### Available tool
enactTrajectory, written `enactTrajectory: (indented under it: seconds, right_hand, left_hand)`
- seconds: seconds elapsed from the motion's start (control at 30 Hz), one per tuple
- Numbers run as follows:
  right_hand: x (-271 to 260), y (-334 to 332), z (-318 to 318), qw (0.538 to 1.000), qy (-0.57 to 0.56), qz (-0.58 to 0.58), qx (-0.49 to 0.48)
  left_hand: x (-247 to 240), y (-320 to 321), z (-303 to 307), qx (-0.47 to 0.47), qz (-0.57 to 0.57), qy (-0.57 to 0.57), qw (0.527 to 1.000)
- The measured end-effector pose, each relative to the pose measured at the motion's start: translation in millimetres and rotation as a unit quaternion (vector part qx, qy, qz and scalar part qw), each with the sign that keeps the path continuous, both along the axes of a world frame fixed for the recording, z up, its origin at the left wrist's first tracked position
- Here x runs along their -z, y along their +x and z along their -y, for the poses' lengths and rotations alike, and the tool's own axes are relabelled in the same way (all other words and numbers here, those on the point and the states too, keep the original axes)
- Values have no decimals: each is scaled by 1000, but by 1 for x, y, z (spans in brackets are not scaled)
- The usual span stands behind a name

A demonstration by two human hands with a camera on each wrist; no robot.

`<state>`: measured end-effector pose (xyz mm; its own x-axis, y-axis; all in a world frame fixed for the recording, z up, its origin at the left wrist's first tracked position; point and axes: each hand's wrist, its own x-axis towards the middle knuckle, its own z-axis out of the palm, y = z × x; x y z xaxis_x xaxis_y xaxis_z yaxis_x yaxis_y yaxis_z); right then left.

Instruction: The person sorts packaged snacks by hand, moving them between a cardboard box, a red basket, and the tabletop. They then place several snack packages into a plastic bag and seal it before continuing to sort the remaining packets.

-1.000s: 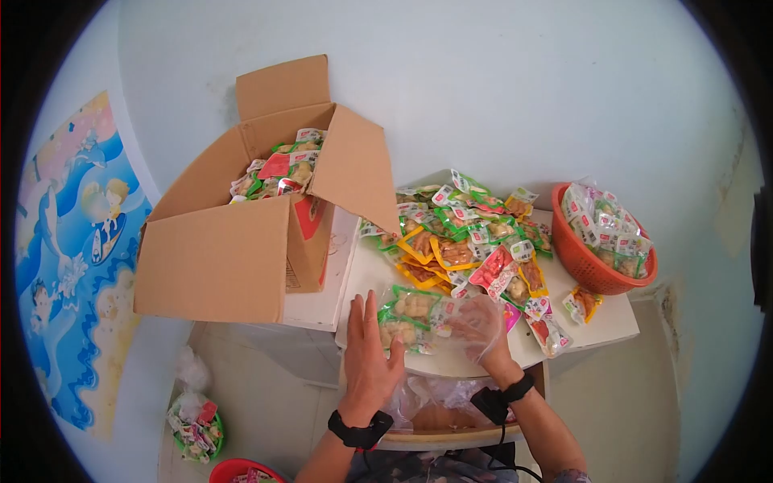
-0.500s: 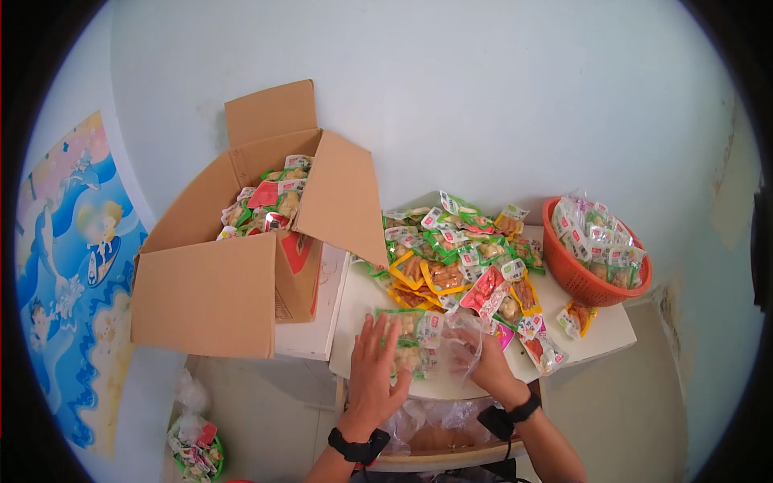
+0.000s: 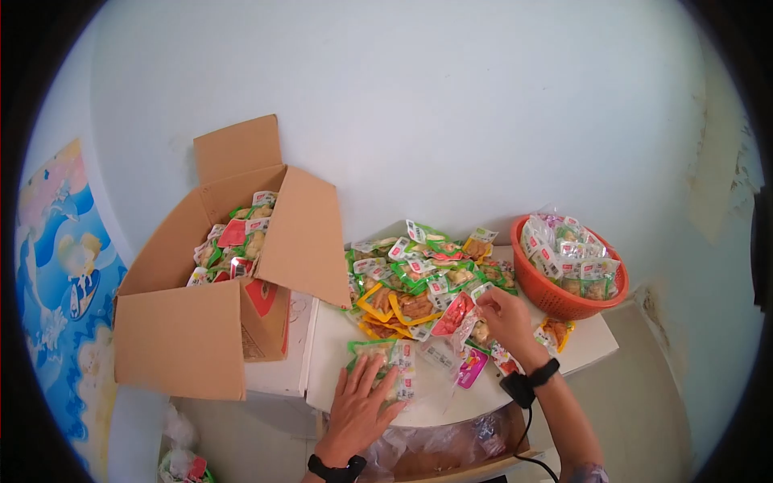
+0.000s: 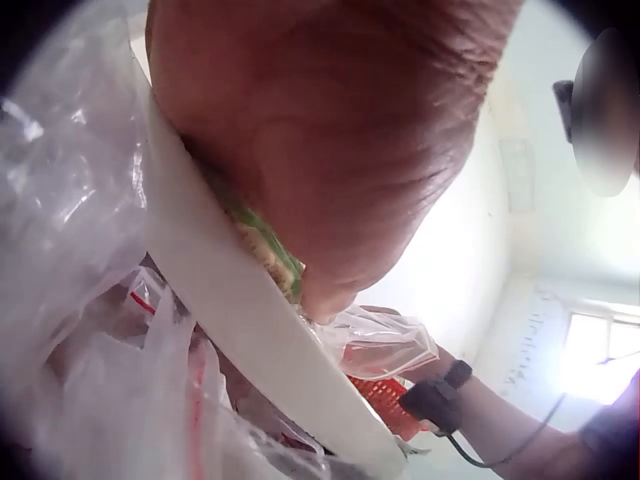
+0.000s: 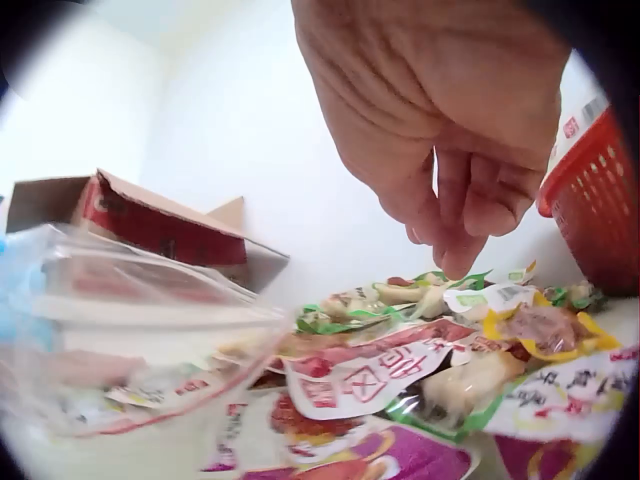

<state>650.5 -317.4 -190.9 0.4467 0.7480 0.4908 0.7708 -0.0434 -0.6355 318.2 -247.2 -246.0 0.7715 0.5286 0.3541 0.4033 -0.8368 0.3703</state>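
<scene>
My left hand (image 3: 360,406) lies with its fingers outstretched on a clear plastic bag (image 3: 439,354) with green-edged snack packets (image 3: 407,362) inside, near the table's front edge. The bag's loose mouth points right. My right hand (image 3: 509,322) hovers over the pile of snack packets (image 3: 415,306), fingers pointing down and loosely bent. In the right wrist view its fingertips (image 5: 462,262) overlap the far packets, with nothing seen between them. Just below it are a red-and-white packet (image 3: 456,314) and a purple packet (image 3: 472,368).
On the left stands an open cardboard box (image 3: 177,338) with many packets inside. An orange basket (image 3: 555,294) of bagged packets sits at the back right, a yellow-edged packet (image 3: 555,332) before it. Below the table edge, an open drawer (image 3: 515,439) holds clear plastic bags (image 3: 403,447).
My right hand has come out of the bag's mouth and moved up and right over the pile. The left hand now lies flatter on the bagged packets. The head view has tilted.
</scene>
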Motion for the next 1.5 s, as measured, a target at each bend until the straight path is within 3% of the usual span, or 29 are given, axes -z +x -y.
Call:
enactTrajectory:
  seconds: [0.1,0.2,0.3,0.6,0.7,0.93,0.97,1.03,1.1,1.2,1.3,1.5]
  right_hand:
    - [-7,7,-24,991,-26,115,65]
    - [-14,1,-50,962,-54,261,52]
    - [-10,-3,-77,939,-99,328,37]
    - [7,-8,-109,864,-188,458,94]
    - [-3,-3,-98,878,-97,464,65]
    - [-49,-26,-6,945,74,307,85]
    - [-47,-28,10,963,94,239,82]
    - [-52,-45,49,997,78,-6,26]
    - [-39,-58,77,968,116,-218,-41]
    - [-13,-74,110,927,139,-349,-16]
    - [10,-89,129,891,180,-417,1]
    - [42,-116,134,834,222,-505,-8]
  left_hand:
    - [-1,-1,1,2,7,0,1000]
    - [4,-1,-2,2,28,15,999]
    - [8,-1,-4,6,21,-1,1000]
    - [6,-2,-2,0,43,13,999]
    - [4,-3,-2,8,41,-5,999]
    - [5,-2,-2,3,41,6,999]
    - [4,-2,-1,3,33,8,999]
    - [-1,-2,-1,10,51,-10,999]
    - [-5,-3,0,8,60,-24,998]
    - [-22,-1,19,-54,82,31,995]
    - [-38,9,40,-53,132,99,985]
    - [-48,51,79,-49,148,93,983]
